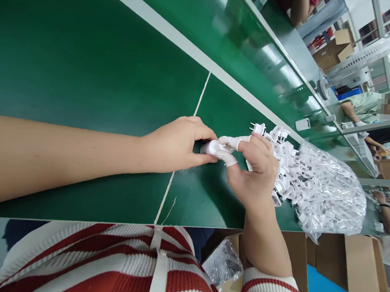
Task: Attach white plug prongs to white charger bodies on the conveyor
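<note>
Both hands meet above the green desk's near edge. The left hand (178, 142), arm outstretched, pinches a small white plug part (211, 148) with curled fingers. The right hand (256, 168), wrist bent upward, closes its white-cotted fingers (226, 156) on the same part, beside a bag of white plugs (325, 195).

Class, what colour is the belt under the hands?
Dark green belt, with a pale seam; the head view shows it.

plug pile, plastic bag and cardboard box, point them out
plug pile (285, 163), head view, on the heaped white plugs beside the right hand (258, 168)
plastic bag (335, 196), head view, middle of the crinkled clear film
cardboard box (365, 269), head view, on its right flap
</note>
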The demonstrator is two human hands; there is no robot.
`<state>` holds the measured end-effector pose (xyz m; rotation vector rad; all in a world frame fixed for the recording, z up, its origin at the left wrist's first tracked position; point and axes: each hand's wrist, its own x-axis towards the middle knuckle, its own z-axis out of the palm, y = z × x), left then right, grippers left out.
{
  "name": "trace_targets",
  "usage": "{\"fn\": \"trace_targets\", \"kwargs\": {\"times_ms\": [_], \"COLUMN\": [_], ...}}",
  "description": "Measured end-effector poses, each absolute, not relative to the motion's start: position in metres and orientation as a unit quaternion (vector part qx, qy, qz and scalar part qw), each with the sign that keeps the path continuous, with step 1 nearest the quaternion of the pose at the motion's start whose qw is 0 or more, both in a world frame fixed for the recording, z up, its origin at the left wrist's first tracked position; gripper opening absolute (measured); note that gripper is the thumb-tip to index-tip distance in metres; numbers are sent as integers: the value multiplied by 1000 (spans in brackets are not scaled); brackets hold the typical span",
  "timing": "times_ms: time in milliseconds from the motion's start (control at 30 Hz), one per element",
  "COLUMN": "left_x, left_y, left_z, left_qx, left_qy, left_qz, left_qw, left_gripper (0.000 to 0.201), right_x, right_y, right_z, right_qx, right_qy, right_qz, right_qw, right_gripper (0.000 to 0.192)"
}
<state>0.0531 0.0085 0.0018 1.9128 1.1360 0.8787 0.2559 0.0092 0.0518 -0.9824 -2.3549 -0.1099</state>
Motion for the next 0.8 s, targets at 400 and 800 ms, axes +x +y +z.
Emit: {"fn": "trace_targets", "kwargs": {"times_ms": [400,800], "left_x": [53,54], "left_y": [9,6], "left_z": [1,0], "left_qx": [750,754], "left_qy": [441,413], "left_qz": [351,379], "left_qw": [346,342], "left_gripper": [26,38], "right_x": [248,254], "right_y": [2,0], "right_z": [60,47], "right_qx": [-402,-429], "right_qy": [-879,-861], "right_qz": [-29,-10], "right_qw": [254,274], "right_gripper": [16,17]}}
